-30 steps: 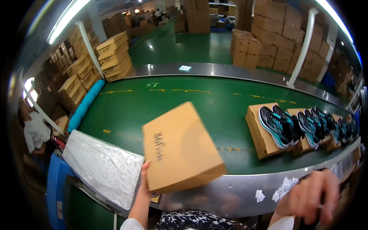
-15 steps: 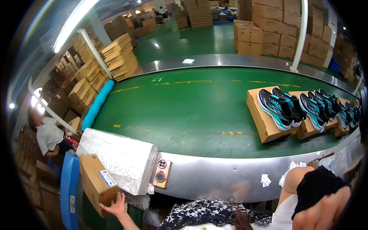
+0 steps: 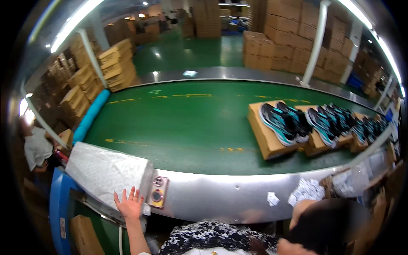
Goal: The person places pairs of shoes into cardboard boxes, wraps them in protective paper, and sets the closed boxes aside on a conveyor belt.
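Note:
My left hand (image 3: 128,207) is open with fingers spread, over the near edge of a white patterned paper stack (image 3: 104,170). Nothing is in it. Below and left of it, a brown shoebox (image 3: 86,236) lies on a lower green surface, partly cut off. Beside the paper stack, a pink phone (image 3: 158,193) lies on the metal ledge. At the lower right, my right hand (image 3: 293,247) shows only in part, smeared by motion, near a blurred black shape (image 3: 331,225). Whether it holds that shape is unclear.
Black and teal sneakers (image 3: 278,123) sit on cardboard boxes (image 3: 268,146) along the right of the green belt (image 3: 182,127). Small white paper slips (image 3: 306,191) lie on the metal ledge (image 3: 216,191). A blue panel (image 3: 59,212) stands at left, near another person (image 3: 37,148).
My left hand has let go of the shoebox, which now lies lower at the left, and has risen over the paper stack. The view has turned slightly right. The black shape has blurred.

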Demonstrator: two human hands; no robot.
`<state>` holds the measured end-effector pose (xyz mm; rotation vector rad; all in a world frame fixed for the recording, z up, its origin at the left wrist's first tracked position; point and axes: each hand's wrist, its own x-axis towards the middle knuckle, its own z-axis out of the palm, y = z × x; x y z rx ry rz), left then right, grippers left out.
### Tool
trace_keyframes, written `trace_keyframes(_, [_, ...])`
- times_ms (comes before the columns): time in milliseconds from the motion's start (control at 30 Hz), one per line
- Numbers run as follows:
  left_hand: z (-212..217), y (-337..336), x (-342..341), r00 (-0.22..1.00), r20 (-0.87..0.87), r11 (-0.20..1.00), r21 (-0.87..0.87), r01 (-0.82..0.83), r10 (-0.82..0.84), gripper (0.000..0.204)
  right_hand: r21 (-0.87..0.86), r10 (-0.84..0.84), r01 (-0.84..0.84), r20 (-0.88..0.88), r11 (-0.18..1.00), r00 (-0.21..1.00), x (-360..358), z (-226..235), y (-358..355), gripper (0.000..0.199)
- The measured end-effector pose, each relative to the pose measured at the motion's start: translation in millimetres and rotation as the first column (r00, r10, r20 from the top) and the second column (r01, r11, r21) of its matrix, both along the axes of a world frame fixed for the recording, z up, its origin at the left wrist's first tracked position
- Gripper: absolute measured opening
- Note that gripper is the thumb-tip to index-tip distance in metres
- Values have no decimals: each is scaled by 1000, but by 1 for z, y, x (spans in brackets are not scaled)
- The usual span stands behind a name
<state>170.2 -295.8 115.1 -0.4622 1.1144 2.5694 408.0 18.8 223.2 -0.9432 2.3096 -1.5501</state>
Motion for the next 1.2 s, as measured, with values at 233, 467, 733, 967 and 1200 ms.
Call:
trace_keyframes(233, [7, 36, 10, 973, -19, 971, -81, 226, -228, 66, 693, -455, 632, -465, 346, 759, -51, -35, 63, 35])
trace_keyframes(467, [-6, 38, 8, 967, 48, 940, -227, 253, -248, 54, 599, -781, 731, -607, -328, 147, -18, -80, 282, 49])
trace_keyframes(733, [-26, 21, 10, 956, 101, 898, -327, 293, -275, 50, 645, -933, 754, -332, -119, 136, -5, -85, 319, 45])
trace_keyframes(967, [-12, 101, 6, 797, -47, 573, -720, 391, -602, 29, 441, -870, 892, -475, -102, 135, -17, -27, 192, 41])
trace_keyframes(1200, [85, 276, 35, 139, -635, 642, -766, 10, -760, 26, 531, -830, 810, -315, 248, 460, -16, 33, 114, 42])
